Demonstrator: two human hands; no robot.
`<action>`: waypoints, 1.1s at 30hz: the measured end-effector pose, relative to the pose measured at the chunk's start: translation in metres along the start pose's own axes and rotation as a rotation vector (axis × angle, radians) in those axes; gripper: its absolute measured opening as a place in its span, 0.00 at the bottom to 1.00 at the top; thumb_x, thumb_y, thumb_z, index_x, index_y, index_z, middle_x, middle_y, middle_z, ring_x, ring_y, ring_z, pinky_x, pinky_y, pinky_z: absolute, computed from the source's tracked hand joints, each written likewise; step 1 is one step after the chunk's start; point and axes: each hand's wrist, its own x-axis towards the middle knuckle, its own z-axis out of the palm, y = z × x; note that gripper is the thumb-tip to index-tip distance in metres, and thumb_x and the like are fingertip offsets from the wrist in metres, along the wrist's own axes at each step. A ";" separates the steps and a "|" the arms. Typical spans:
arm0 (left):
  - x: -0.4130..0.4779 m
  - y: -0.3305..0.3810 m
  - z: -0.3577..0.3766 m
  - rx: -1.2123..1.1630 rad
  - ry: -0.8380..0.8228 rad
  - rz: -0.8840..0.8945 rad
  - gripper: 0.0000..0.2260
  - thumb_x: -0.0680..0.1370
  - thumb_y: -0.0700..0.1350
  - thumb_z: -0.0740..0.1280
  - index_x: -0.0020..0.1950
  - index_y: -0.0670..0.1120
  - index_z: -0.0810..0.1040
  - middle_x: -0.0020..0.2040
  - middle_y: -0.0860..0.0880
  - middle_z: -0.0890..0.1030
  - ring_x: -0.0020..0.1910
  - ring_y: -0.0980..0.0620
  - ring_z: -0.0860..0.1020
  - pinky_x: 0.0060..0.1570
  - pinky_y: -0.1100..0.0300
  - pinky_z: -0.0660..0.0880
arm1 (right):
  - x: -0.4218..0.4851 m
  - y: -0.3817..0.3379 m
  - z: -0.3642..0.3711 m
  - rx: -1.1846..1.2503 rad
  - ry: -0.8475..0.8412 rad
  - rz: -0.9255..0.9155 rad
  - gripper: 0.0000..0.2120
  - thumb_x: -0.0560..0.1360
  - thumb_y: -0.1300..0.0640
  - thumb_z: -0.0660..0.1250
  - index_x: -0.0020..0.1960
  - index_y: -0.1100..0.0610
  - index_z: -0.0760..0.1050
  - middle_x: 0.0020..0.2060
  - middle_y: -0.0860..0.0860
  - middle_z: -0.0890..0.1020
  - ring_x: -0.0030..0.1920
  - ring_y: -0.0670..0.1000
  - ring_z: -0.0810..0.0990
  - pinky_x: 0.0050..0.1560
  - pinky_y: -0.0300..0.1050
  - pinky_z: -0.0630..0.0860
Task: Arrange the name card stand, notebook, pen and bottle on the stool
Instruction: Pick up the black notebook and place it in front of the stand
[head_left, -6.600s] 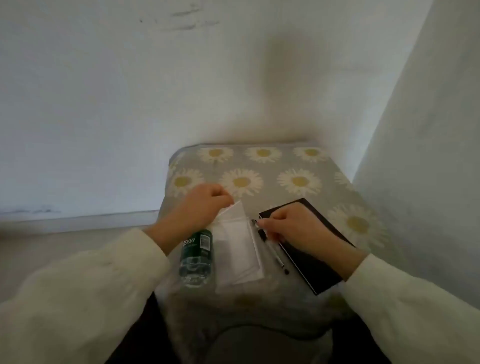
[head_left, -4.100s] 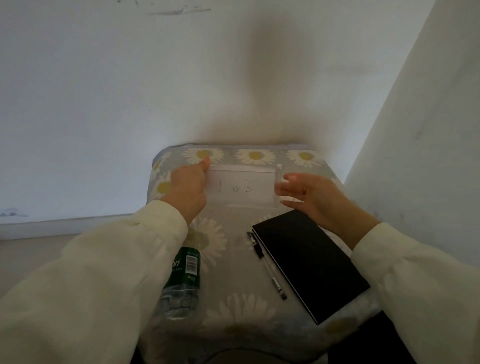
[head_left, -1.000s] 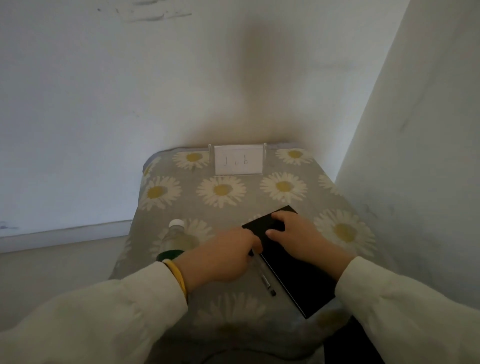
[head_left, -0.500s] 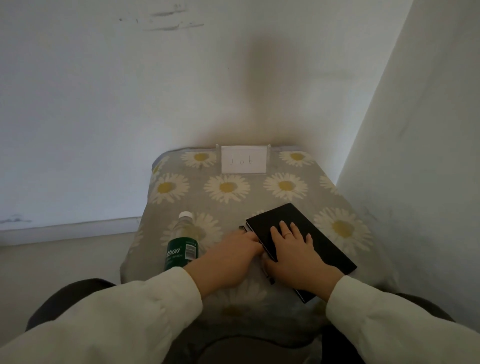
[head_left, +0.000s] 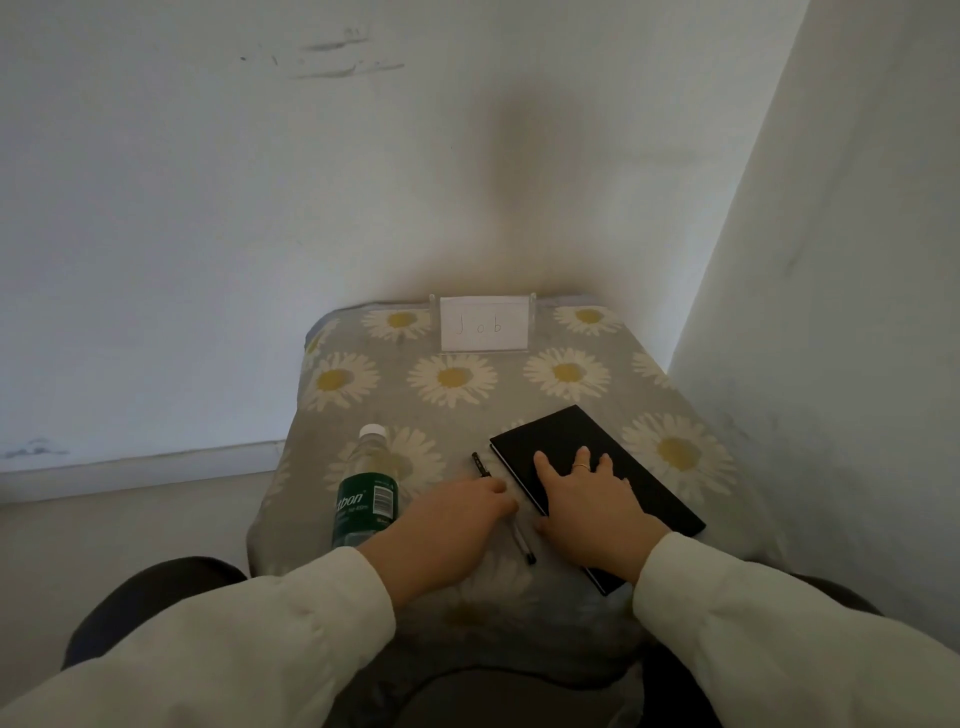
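Observation:
The clear name card stand (head_left: 484, 325), with a white card reading "Job", stands upright at the back edge of the daisy-patterned stool (head_left: 566, 374). A green-labelled water bottle (head_left: 368, 499) lies on its side at the front left, its cap pointing away from me. The black notebook (head_left: 558, 436) lies closed and slanted at the front right, and my right hand (head_left: 592, 501) rests flat on it with fingers spread. The pen (head_left: 481, 464) lies just left of the notebook. My left hand (head_left: 449, 522) has its fingertips curled over the pen's middle.
The stool sits in a corner, with a white wall (head_left: 208, 208) behind it and another wall (head_left: 831, 312) close on its right. Bare floor (head_left: 130, 519) lies to the left. My dark-clothed knees touch the stool's front.
The name card stand was lifted from the front and set upright at the back. In the last second my right hand flattened onto the notebook, while my left hand stayed at the pen.

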 end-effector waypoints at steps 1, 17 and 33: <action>0.000 0.000 0.001 -0.001 0.006 -0.004 0.24 0.72 0.32 0.64 0.66 0.49 0.71 0.66 0.46 0.72 0.62 0.44 0.73 0.59 0.48 0.74 | 0.001 -0.001 -0.001 -0.013 -0.001 -0.001 0.40 0.77 0.45 0.63 0.78 0.46 0.40 0.77 0.66 0.47 0.75 0.71 0.49 0.71 0.70 0.58; 0.001 0.008 0.000 0.039 0.022 0.030 0.21 0.74 0.38 0.60 0.67 0.51 0.72 0.70 0.49 0.71 0.71 0.48 0.63 0.66 0.49 0.64 | -0.005 -0.009 0.004 -0.147 0.106 -0.015 0.39 0.76 0.56 0.67 0.78 0.54 0.46 0.73 0.70 0.61 0.70 0.72 0.65 0.62 0.63 0.74; 0.025 0.019 -0.009 -0.556 0.279 -0.260 0.33 0.74 0.49 0.65 0.76 0.46 0.56 0.77 0.46 0.58 0.74 0.47 0.57 0.70 0.55 0.55 | -0.024 0.027 -0.073 0.309 0.607 -0.117 0.12 0.77 0.59 0.62 0.60 0.56 0.71 0.48 0.54 0.81 0.40 0.52 0.79 0.42 0.44 0.77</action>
